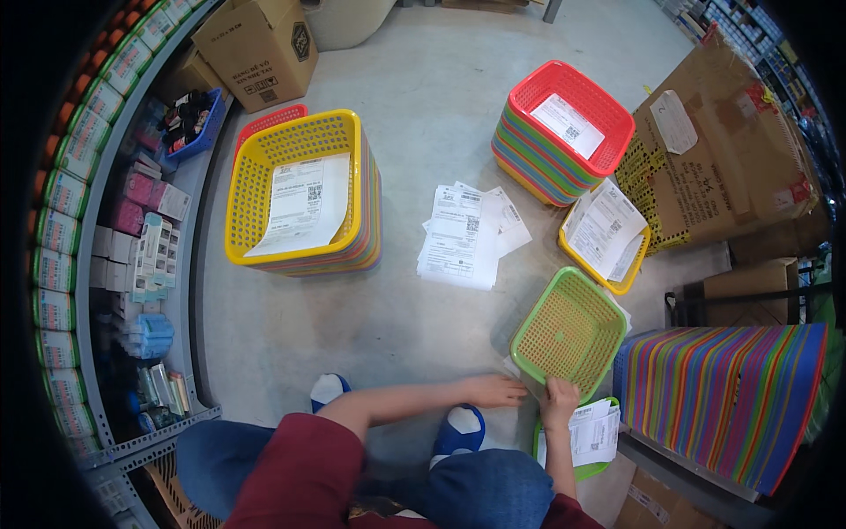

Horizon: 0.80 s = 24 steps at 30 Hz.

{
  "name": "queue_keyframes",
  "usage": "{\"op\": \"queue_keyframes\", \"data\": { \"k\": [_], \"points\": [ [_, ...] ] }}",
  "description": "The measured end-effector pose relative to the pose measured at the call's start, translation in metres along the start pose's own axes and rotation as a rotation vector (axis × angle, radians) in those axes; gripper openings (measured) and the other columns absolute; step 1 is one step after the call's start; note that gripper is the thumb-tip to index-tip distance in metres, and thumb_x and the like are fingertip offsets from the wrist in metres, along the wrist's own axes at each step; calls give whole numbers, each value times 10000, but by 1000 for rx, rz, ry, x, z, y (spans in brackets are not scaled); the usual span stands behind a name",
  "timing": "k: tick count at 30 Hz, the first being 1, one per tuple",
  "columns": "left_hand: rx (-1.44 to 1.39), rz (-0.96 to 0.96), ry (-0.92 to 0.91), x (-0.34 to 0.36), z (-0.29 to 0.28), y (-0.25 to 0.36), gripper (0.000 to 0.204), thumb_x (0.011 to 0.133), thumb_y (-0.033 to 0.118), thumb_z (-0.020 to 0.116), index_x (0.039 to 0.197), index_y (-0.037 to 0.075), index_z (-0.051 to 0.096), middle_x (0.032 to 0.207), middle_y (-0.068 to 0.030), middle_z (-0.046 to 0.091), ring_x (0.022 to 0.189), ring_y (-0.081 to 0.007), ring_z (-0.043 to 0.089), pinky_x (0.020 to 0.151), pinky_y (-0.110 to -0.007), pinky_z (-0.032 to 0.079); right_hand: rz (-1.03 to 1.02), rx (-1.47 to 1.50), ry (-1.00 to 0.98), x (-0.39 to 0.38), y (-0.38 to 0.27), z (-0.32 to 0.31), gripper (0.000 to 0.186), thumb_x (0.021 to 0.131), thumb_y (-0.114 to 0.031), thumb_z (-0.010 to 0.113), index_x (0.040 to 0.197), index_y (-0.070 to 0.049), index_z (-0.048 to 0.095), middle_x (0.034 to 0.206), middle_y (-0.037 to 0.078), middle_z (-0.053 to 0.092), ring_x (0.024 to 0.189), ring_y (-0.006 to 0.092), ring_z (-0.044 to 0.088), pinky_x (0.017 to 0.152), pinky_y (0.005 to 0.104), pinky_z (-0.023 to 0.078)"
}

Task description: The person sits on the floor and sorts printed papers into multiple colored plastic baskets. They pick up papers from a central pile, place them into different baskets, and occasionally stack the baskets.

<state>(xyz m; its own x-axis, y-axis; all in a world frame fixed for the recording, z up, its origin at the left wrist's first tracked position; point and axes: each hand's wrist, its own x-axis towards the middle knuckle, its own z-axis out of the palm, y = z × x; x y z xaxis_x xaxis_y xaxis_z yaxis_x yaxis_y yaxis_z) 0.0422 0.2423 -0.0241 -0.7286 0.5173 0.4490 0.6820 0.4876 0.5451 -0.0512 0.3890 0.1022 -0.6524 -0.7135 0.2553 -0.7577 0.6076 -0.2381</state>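
Sleeve [304,467], papers [595,434] partly behind green basket [568,333]

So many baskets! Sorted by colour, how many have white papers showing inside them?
Yellow: 2 (left yellow basket, right yellow basket)
Red: 1 (red basket)
Green: 1 (lower green basket)
Total: 4, leaving out the empty-looking green basket gripped by the right hand
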Motion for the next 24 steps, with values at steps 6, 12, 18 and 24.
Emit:
{"op": "queue_keyframes", "data": {
  "k": [6, 12, 18, 24],
  "points": [
    [170, -526, 420, -69, -110, -76, 217, 797, 79, 612, 1010, 37, 625, 1021, -131, 620, 981, -316, 600, 869, -405, 486, 51, 418, -98, 42, -48, 14, 488, 808, -74, 620, 1288, -68, 531, 1189, 173, 535, 1056, 304, 541, 916, 377, 419],
    [170, -849, 204, -74, -190, -114, 566, 671, 168, 767, 1194, 65, 574, 1258, -147, 564, 1176, -321, 544, 971, -415, 464, 408, 673, 11, 132, -96, 137, 548, 785, 20, 517, 1322, 51, 408, 1300, 216, 392, 1195, 355, 429, 1030, 368, 347],
    [116, -897, 192, -71, -195, -120, 582, 620, 148, 796, 1156, 55, 590, 1189, -141, 602, 1068, -324, 594, 910, -403, 491, 808, 467, -134, 133, -112, 194, 577, 745, 48, 511, 1305, 102, 385, 1296, 250, 340, 1170, 365, 409, 1027, 396, 344],
    [146, -845, 163, -74, -198, -133, 443, 601, 115, 777, 1013, 27, 642, 1023, -142, 650, 963, -336, 621, 844, -391, 509, 1036, 1107, 29, 134, -89, 202, 568, 744, 37, 576, 1291, 110, 440, 1206, 171, 503, 1049, 252, 537, 914, 307, 432]
  ]
}}
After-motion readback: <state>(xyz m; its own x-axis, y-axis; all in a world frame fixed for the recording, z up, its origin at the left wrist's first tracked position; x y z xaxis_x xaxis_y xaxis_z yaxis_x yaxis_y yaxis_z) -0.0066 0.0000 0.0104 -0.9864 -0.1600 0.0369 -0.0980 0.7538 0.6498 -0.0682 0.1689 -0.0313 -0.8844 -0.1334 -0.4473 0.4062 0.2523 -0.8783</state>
